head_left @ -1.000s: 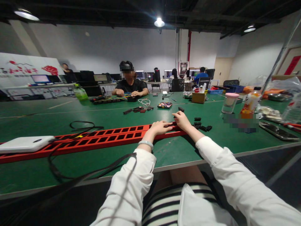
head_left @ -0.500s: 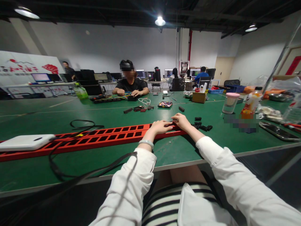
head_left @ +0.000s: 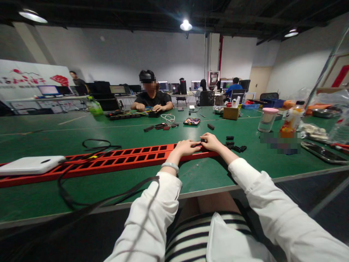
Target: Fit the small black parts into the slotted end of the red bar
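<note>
A long red frame (head_left: 141, 154) with two rows of rectangular openings lies across the green table. My left hand (head_left: 187, 147) is curled over its right part, fingers pointing right, thumb side hidden. Close beside it, my right hand (head_left: 211, 142) pinches a small black block (head_left: 203, 140) just above the same frame. Whether the block touches an opening is hard to see behind the fingers. Right of my right hand, several similar black blocks (head_left: 236, 147) lie loose on the table. Another single black block (head_left: 211, 126) lies farther back.
A white power bank (head_left: 32, 165) sits on the frame's left end, with a black cable (head_left: 64, 193) looping across. A person (head_left: 152, 100) works opposite. To the right stand a pink-lidded cup (head_left: 266, 120), a drink bottle (head_left: 291, 120) and a phone (head_left: 323, 152).
My right hand has shifted slightly and its fingers have bent lower, so a black block now shows at its fingertips. My left hand stays on the red frame.
</note>
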The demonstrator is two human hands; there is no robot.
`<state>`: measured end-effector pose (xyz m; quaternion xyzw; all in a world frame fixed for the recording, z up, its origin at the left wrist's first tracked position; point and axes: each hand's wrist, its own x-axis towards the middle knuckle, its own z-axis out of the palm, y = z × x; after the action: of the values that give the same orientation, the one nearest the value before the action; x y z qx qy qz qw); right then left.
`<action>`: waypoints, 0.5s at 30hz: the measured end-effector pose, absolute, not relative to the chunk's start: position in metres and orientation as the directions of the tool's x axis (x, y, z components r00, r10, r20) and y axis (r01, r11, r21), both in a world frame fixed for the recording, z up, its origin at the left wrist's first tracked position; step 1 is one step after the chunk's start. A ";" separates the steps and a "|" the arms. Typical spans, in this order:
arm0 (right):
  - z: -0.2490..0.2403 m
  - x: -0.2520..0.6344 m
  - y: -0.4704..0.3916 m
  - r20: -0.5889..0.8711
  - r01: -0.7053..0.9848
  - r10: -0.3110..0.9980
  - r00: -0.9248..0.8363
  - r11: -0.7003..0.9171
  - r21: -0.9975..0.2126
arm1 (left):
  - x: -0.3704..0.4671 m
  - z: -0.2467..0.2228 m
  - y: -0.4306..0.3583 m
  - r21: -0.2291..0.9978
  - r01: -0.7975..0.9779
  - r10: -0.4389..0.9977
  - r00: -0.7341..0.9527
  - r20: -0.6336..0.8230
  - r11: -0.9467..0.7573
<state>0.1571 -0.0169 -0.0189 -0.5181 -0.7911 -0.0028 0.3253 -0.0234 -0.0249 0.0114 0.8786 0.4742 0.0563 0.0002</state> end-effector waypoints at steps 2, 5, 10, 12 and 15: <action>-0.019 0.158 -0.017 0.510 0.815 0.819 -0.262 0.471 -0.338 | -0.023 0.012 -0.025 0.051 0.835 0.835 0.542 0.095 -0.548; -0.017 0.159 -0.017 0.503 0.806 0.822 -0.267 0.477 -0.351 | -0.023 0.011 -0.024 0.046 0.831 0.830 0.548 0.108 -0.555; -0.018 0.162 -0.014 0.490 0.783 0.835 -0.252 0.473 -0.403 | -0.025 0.007 -0.020 0.045 0.818 0.816 0.565 0.127 -0.573; -0.019 0.162 -0.013 0.468 0.774 0.846 -0.256 0.469 -0.425 | -0.025 0.006 -0.019 0.044 0.812 0.809 0.573 0.131 -0.582; -0.020 0.163 -0.013 0.445 0.763 0.857 -0.260 0.465 -0.449 | -0.026 0.005 -0.017 0.040 0.815 0.811 0.570 0.132 -0.579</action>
<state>0.1628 -0.0134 -0.0196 -0.5124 -0.7904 0.0716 0.3280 -0.0255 -0.0175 0.0050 0.8858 0.4589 0.0678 -0.0127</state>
